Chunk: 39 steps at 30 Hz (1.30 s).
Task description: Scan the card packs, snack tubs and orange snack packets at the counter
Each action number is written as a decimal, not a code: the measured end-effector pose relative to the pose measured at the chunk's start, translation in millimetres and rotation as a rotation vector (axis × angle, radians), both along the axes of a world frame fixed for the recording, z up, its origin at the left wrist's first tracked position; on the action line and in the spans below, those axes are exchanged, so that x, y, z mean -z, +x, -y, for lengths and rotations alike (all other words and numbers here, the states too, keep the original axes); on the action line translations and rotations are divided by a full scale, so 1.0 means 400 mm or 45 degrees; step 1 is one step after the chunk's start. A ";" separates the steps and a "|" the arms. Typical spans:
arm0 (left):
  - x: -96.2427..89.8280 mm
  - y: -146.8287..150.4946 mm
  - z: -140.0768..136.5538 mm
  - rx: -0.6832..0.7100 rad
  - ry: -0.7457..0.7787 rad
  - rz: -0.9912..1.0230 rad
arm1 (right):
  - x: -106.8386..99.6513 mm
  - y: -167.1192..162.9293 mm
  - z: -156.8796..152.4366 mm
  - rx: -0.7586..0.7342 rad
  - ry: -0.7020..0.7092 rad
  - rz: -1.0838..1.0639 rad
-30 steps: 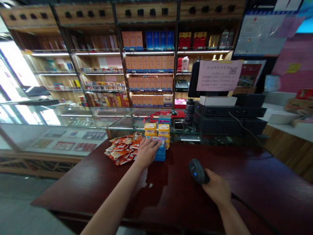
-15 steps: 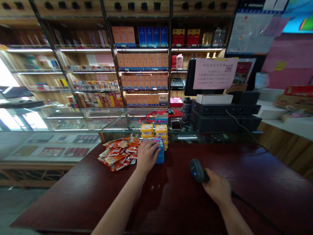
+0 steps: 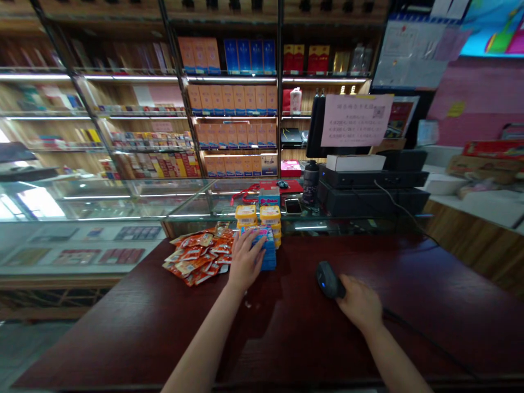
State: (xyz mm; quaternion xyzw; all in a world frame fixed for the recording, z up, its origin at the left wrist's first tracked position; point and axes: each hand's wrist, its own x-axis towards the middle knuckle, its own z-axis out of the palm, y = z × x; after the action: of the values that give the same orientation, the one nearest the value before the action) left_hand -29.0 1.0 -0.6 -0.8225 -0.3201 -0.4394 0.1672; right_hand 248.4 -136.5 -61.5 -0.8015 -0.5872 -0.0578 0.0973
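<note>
Head view. The left hand (image 3: 245, 261) lies on top of a stack of blue packs (image 3: 266, 252) at the far edge of the dark wooden counter (image 3: 286, 338), fingers spread over the stack and curled at its near side; whether they have closed on the top pack cannot be told. The right hand (image 3: 360, 307) is wrapped around the handle of a black barcode scanner (image 3: 327, 278), whose blue light faces the viewer and whose cable (image 3: 429, 341) trails to the right. Just left of the stack, touching it, lies a heap of orange sachets (image 3: 198, 255); just behind it stand yellow-lidded tubs (image 3: 258, 217), stacked.

Risks, as judged. A sideways pull on one pack could topple the stack into the tubs or scatter the sachets. The trailing cable could snag as the scanner swings.
</note>
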 end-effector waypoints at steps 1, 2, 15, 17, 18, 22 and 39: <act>0.007 0.002 0.015 -0.021 0.022 0.029 | -0.002 -0.002 0.000 0.007 -0.005 0.012; 0.015 0.005 0.031 -0.033 0.045 0.055 | -0.004 -0.004 0.000 0.012 -0.008 0.020; 0.078 -0.010 0.100 0.046 0.051 -0.048 | -0.030 0.016 0.039 0.060 -0.046 0.136; 0.056 -0.005 0.084 0.010 0.059 -0.064 | -0.029 0.035 0.058 0.076 -0.057 0.123; 0.045 0.001 0.074 -0.009 0.059 -0.082 | -0.026 0.043 0.070 0.084 -0.058 0.116; 0.009 0.030 0.037 -0.092 0.005 -0.162 | -0.002 0.060 0.110 0.126 -0.016 0.117; -0.193 0.124 0.064 0.191 0.147 -0.222 | 0.004 0.056 0.106 0.198 0.019 0.045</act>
State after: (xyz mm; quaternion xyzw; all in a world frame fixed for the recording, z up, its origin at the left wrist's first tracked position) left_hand 20.4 -24.5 76.5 -0.8682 -0.2161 -0.3953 0.2081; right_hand 270.7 -178.8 -63.1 -0.8428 -0.5244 -0.0836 0.0883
